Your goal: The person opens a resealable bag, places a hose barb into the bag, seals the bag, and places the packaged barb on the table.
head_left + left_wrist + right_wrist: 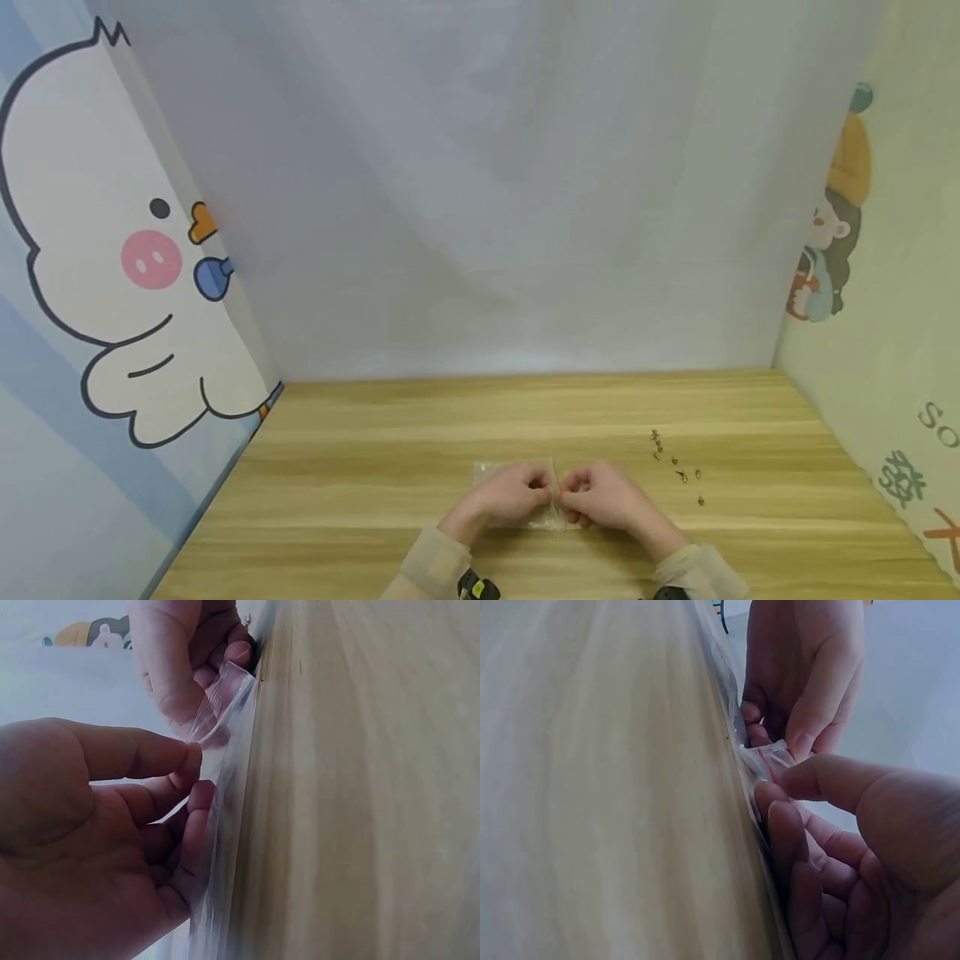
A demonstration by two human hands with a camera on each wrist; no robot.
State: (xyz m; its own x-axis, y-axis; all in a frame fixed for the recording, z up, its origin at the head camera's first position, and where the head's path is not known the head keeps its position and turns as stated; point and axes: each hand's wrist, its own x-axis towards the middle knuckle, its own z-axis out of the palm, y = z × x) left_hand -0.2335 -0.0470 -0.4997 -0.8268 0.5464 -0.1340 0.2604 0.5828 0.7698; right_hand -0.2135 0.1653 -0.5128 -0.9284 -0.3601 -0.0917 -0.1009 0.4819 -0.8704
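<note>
Clear plastic bag (543, 519): thin, shiny, creased film, roughly rectangular, red line showing near one edge in right wrist view; lying on the desk (360, 500), front-centre, its right edge lifting between both hands. Left grip (510, 493) is pinching the film between thumb and fingers; right grip (602, 497) is pinching the same edge just beside it, other fingers curling. Small metallic-looking pieces (683, 477) are lying scattered right of the right grip, exact shapes too small to tell. Desk is showing yellowish, streaky wood grain. Smooth grey-white backdrop (487, 208) is standing behind; cartoon-printed panels are flanking it, bluish left (75, 517), pale yellow-green right (900, 292).
</note>
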